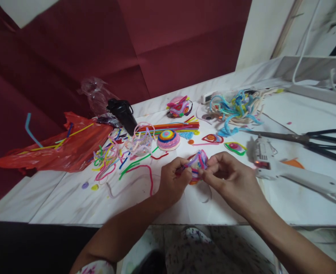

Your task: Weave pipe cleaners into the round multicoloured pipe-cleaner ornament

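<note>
- We see the left hand (172, 182) pinched closed on a small multicoloured pipe-cleaner piece (198, 164), fingers curled around its left side just above the white table (299, 110)
- Our right hand (227, 177) grips the same piece from the right, fingertips clamped against it, so both hands meet on it near the table's front edge
- Just behind the hands lies a round coiled disc (168, 139) in rings of pink, yellow and blue, with a straight bundle of pipe cleaners (170, 126) beyond it
- To the left we find a loose tangle of pipe cleaners (110, 158) beside a red plastic bag (67, 150)
- To the right a white glue gun (273, 167) lies on the table, with black-handled scissors (313, 139) farther back
- A pale blue and cream heap of pipe cleaners (238, 108) sits near the wall
</note>
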A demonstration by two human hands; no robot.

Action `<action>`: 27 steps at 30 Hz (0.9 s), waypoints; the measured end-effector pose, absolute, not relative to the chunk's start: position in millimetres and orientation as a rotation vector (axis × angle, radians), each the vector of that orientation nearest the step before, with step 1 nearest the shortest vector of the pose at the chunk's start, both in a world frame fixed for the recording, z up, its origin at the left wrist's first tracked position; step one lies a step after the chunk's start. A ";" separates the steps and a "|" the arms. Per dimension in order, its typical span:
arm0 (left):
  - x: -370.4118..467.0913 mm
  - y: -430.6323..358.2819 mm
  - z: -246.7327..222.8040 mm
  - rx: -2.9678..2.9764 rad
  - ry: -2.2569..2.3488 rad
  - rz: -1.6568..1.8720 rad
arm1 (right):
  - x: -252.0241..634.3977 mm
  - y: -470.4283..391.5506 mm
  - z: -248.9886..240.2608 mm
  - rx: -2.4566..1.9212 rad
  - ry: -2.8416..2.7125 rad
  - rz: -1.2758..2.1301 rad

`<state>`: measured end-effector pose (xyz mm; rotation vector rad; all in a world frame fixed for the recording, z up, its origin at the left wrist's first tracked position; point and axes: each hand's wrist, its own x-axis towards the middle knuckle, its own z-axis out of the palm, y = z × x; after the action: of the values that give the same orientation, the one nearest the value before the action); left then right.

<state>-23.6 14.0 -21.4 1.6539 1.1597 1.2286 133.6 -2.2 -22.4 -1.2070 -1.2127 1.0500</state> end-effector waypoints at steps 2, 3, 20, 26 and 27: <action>-24.1 14.9 -22.1 1.641 1.170 1.224 | 134.1 -1.0 -23.0 -1.208 -1.213 1.039; -24.3 15.5 -22.2 1.628 1.177 1.221 | 134.3 -0.5 -23.1 -1.197 -1.215 1.044; -24.8 20.0 -19.8 1.443 1.179 1.179 | 142.5 7.6 -17.0 -1.183 -1.201 1.208; -26.9 22.0 -17.3 1.449 1.154 1.151 | 146.7 11.0 -11.3 -1.152 -1.272 1.281; -27.1 21.9 -16.8 1.449 1.149 1.143 | 147.4 11.7 -10.0 -1.142 -1.273 1.298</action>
<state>-27.1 21.9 -16.8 1.4490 1.1495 1.1429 147.4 11.7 -10.0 -1.1423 -1.2734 1.2985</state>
